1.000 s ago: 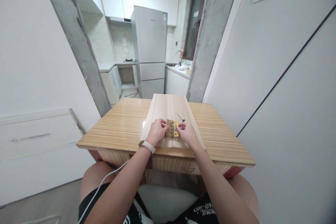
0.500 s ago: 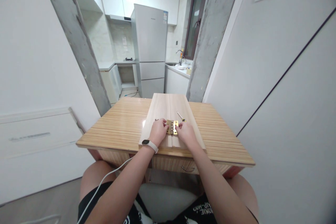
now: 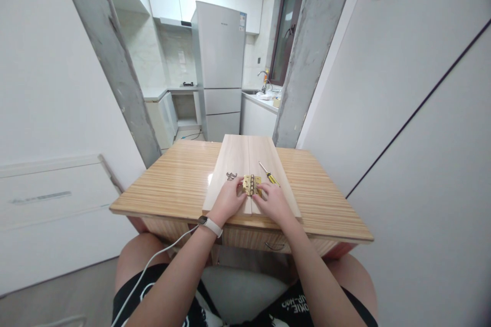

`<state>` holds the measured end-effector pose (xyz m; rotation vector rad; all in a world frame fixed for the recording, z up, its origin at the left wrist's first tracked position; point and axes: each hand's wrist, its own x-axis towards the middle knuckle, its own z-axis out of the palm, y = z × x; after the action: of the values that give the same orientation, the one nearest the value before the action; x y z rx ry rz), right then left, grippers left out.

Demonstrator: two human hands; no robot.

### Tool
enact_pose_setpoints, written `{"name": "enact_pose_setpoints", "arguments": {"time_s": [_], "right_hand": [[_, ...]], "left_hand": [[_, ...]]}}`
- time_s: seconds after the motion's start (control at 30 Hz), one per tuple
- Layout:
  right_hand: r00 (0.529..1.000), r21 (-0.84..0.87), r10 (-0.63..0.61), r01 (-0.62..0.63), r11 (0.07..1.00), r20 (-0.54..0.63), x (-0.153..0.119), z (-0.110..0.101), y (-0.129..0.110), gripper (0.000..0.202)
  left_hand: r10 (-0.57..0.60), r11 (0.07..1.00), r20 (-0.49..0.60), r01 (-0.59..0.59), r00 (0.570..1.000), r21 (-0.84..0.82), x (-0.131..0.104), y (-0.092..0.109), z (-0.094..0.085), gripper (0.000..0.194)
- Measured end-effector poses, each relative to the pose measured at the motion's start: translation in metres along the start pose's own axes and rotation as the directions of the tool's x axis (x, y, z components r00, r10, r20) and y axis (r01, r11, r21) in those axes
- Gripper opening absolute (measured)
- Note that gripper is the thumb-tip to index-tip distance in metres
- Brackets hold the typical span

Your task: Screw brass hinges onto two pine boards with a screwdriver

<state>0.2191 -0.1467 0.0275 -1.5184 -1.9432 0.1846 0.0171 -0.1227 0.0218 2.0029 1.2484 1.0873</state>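
A brass-coloured hinge (image 3: 252, 184) lies over the seam between two pale wooden boards (image 3: 238, 156), its knuckle running along the seam. My left hand (image 3: 229, 198) grips the hinge's left leaf between thumb and fingers. On the other side, my right hand (image 3: 274, 203) has its thumb and fingers closed on the right leaf. A small pile of screws (image 3: 231, 176) lies on the left board just beyond my left hand. The yellow-and-black screwdriver (image 3: 271, 176) rests on the right board, beyond my right hand, its tip pointing away from me.
The boards lie on a wood-grain desk (image 3: 172, 179) with a drawer handle (image 3: 274, 246) at its front. A white cable (image 3: 153, 260) runs beside my left forearm. Beyond the desk stand a grey refrigerator (image 3: 222, 51) and a sink counter (image 3: 261, 112).
My left hand has shifted slightly toward me, so the screws show. My right hand has also moved nearer me, uncovering the screwdriver's handle. The hinge stays over the seam.
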Motion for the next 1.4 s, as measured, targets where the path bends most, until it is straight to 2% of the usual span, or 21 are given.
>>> {"name": "enact_pose_setpoints", "arguments": {"time_s": [0.27, 0.53, 0.63, 0.8, 1.03, 1.4], "right_hand": [[0.998, -0.035, -0.047, 0.046, 0.998, -0.04, -0.0011, 0.0047, -0.0031, 0.016], [0.995, -0.052, -0.069, 0.065, 0.997, -0.078, -0.0039, 0.007, -0.002, 0.014], [0.997, -0.012, -0.038, 0.037, 0.999, -0.071, -0.0045, 0.0053, -0.002, 0.018], [0.995, 0.067, 0.082, -0.078, 0.995, -0.059, -0.0053, 0.0028, 0.0009, 0.035], [0.993, 0.064, 0.091, -0.086, 0.994, -0.077, -0.0055, 0.0063, 0.0045, 0.035], [0.995, 0.074, 0.101, -0.099, 0.992, -0.019, -0.0048, 0.0065, 0.0037, 0.035]], "left_hand": [[0.021, 0.999, -0.01, -0.021, 1.0, 0.045, 0.0011, -0.002, 0.0005, 0.055], [0.01, 0.994, -0.028, -0.007, 1.0, 0.107, 0.0, -0.0015, 0.0024, 0.052], [0.021, 0.995, -0.027, -0.018, 0.999, 0.102, -0.0009, -0.0008, 0.0017, 0.052], [0.032, 0.995, -0.031, -0.029, 0.999, 0.096, -0.0015, -0.0013, 0.002, 0.052], [0.018, 0.996, -0.042, -0.015, 0.999, 0.083, -0.002, -0.0029, 0.0033, 0.053], [0.019, 0.993, -0.045, -0.014, 0.999, 0.116, -0.0015, -0.0013, 0.0044, 0.05]]}}
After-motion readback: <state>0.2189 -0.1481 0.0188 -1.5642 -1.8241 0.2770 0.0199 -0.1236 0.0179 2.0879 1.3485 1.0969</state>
